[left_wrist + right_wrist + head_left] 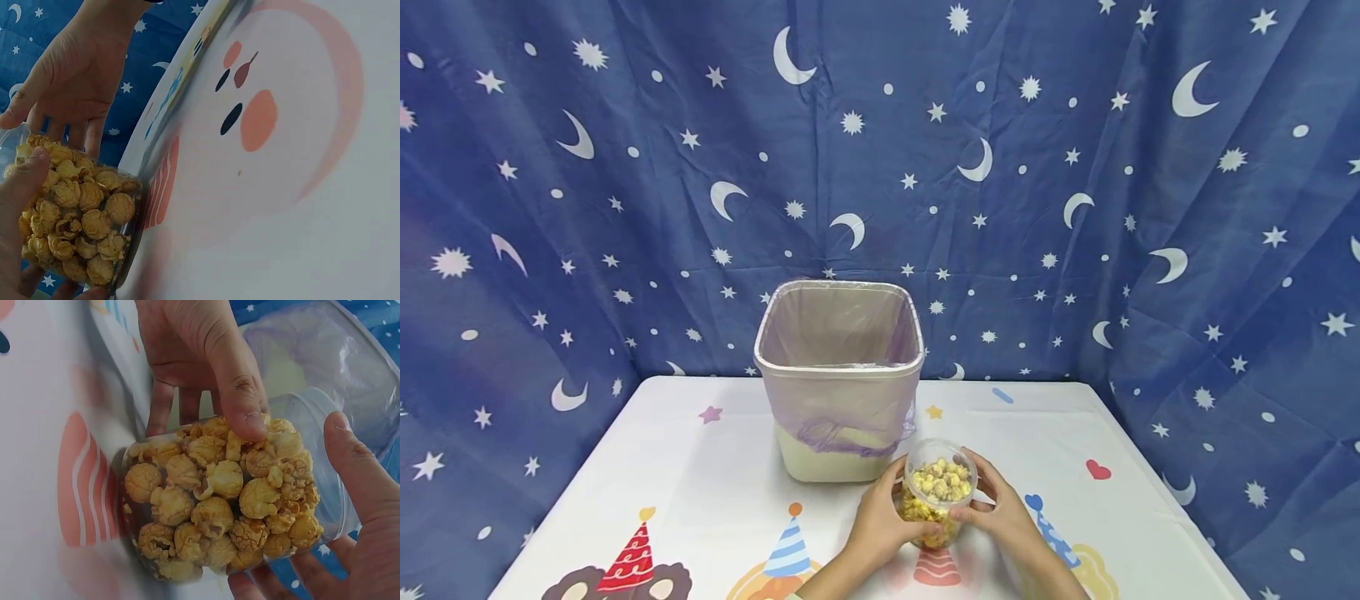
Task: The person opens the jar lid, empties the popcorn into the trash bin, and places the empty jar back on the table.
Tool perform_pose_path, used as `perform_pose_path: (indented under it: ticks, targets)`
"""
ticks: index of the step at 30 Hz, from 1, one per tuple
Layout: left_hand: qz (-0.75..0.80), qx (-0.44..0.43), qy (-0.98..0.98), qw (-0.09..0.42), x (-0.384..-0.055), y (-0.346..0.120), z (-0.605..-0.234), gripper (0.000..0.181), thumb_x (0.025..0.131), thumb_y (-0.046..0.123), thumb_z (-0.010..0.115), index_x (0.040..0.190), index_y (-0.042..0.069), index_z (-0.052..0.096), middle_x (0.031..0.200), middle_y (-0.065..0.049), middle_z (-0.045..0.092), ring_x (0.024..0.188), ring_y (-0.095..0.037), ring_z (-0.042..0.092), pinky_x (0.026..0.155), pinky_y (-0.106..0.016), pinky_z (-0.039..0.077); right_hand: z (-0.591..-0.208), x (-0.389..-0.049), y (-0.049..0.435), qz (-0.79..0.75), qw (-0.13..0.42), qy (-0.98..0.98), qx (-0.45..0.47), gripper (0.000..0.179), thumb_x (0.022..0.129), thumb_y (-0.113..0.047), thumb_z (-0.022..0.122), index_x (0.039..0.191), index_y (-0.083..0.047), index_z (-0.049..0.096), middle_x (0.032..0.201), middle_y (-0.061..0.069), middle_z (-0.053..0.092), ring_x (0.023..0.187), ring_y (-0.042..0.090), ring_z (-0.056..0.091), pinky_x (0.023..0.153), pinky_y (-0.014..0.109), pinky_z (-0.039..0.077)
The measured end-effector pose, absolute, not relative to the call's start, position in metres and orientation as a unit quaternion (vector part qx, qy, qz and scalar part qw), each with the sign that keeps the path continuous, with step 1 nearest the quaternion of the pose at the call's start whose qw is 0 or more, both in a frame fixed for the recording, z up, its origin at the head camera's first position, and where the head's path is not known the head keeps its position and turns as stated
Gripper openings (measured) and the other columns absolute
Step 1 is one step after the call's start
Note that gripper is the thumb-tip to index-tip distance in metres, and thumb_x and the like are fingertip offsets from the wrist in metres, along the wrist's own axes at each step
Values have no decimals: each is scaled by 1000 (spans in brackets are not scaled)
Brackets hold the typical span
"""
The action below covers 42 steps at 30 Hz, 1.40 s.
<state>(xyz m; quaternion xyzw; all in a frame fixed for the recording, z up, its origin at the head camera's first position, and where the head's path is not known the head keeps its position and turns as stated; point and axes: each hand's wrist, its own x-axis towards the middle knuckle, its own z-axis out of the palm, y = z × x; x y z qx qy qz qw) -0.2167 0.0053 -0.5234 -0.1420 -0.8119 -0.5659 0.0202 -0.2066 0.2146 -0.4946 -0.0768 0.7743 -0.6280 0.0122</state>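
Note:
A clear plastic jar of popcorn (pixel 936 492) stands upright on the table, filled with yellow caramel-coloured pieces to below its rim. My left hand (pixel 880 517) grips its left side, with the thumb across the front. From the other side my right hand (pixel 1003 508) holds it near the top; in the right wrist view that thumb lies by the clear rim. The right wrist view shows the popcorn jar (pixel 219 500) between both hands, its base on the tablecloth. Whether a clear lid covers the mouth, I cannot tell.
Behind and left of the jar stands a beige bin (pixel 842 417) lined with a thin purple plastic bag (pixel 850 392). A white tablecloth (pixel 715 467) with printed party figures covers the table. Blue star-and-moon curtains (pixel 880 167) hang behind and along both sides.

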Motion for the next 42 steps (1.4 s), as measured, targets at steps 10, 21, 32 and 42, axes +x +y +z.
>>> perform_pose_path:
  ticks: [10,21,32,42]
  targets:
    - [-557,-124,-821,20,-198,-12,-519,107,62,45,92,148,12,38,140,-13,53,120,-34,58,100,-54,50,-493,-199,200,-618,13,780,-99,86,78,-8,83,151,-15,38,146,17,48,129,39,49,99,37,54]
    - [-564,-129,-816,12,-183,-30,-515,105,62,45,91,148,14,38,142,-11,51,122,-34,56,102,-54,49,-493,-183,184,-627,23,774,-90,86,78,-10,84,151,-17,38,149,19,44,132,43,46,96,36,56]
    - [-589,-119,-799,-9,-166,-42,-518,104,65,44,90,150,23,34,145,-13,46,124,-44,51,90,-57,55,-494,-171,173,-641,54,760,-93,87,78,-12,84,151,-17,36,146,16,47,132,39,46,98,36,55]
    - [-602,-103,-792,-14,-155,-46,-519,105,66,43,90,151,15,34,143,-14,47,122,-38,53,89,-39,59,-491,-163,166,-663,88,737,-97,88,77,-10,84,151,-15,36,150,23,38,130,41,47,93,31,57]
